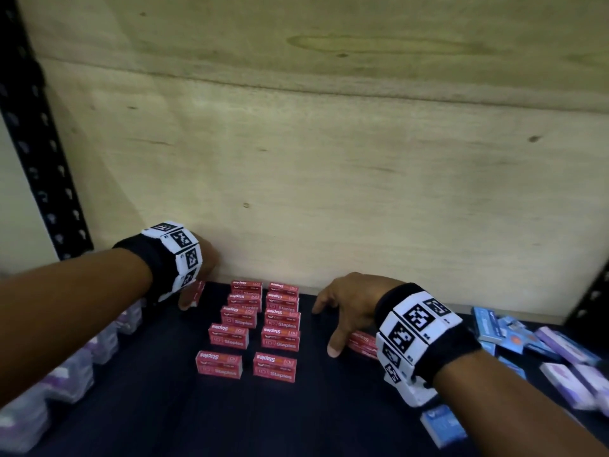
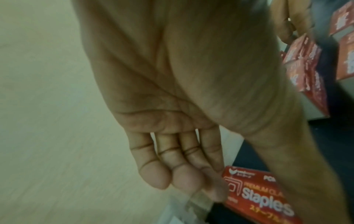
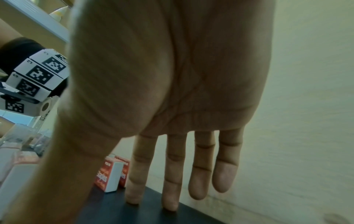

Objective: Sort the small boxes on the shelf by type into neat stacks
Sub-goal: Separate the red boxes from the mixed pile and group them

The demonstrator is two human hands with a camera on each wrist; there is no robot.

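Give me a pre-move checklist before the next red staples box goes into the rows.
1. Left hand holds a red box: ok, pinched at the back wall.
2. Right hand free: ok, fingers straight, tips on the shelf.
3. Loose box under the right hand: not ok, not in a row yet.
4. Two red rows aligned: ok, roughly.
5. Blue and purple boxes at right sorted: not ok, jumbled.
6. Stack heights in the rows: cannot tell.
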